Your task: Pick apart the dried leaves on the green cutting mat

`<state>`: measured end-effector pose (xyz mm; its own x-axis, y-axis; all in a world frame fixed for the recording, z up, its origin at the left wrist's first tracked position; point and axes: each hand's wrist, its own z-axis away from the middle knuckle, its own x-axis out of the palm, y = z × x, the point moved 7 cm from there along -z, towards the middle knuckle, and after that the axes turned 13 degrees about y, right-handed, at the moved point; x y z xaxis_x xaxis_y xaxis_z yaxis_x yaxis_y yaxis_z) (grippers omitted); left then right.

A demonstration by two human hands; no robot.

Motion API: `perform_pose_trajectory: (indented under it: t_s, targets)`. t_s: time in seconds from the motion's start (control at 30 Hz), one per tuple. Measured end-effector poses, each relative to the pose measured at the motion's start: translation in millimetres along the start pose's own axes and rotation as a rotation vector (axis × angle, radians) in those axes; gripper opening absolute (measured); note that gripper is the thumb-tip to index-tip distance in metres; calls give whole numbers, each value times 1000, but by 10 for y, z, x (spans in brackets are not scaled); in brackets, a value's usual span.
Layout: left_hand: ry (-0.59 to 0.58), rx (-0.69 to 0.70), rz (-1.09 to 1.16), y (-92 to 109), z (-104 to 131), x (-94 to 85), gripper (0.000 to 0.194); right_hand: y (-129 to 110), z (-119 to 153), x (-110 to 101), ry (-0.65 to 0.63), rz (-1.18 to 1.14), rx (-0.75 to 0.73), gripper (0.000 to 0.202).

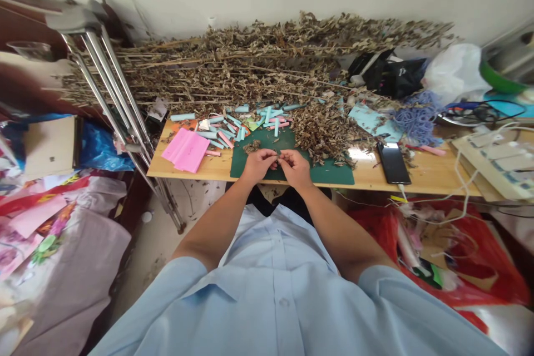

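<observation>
My left hand (259, 166) and my right hand (295, 168) meet over the front of a green mat (334, 174), fingertips pinched together. Whatever lies between the fingers is too small to make out. Just behind my left hand sits a small clump of dried leaves (251, 147). A large heap of crumbled dried leaves (323, 130) covers the mat's right back part. Blue and pink paper rolls (217, 134) are scattered behind and left of the mat. A stack of pink paper (186, 150) lies at the left.
Long dried stalks (233, 75) lie along the wall. Metal crutches (114, 86) lean at the table's left. To the right are a phone (393, 163) with a cable, blue paper (371, 122), purple string (419, 117) and a power strip (496, 158). A red bag (500, 261) sits below.
</observation>
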<state>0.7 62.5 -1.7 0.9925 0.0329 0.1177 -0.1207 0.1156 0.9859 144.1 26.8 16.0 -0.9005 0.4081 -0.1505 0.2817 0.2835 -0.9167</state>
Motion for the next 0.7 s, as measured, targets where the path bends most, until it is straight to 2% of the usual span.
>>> perform_pose_trajectory:
  t_s: [0.33,0.53,0.7]
  targets:
    - [-7,12,-139,23,51,20,12,-59,10,-11,-3,76,-44,20]
    - [-10,-12,-79,30,26,1,12,-24,-27,-5,-29,9,83,17]
    - [17,-33,-2,-33,-39,-64,16,107,-67,-48,28,-97,194,21]
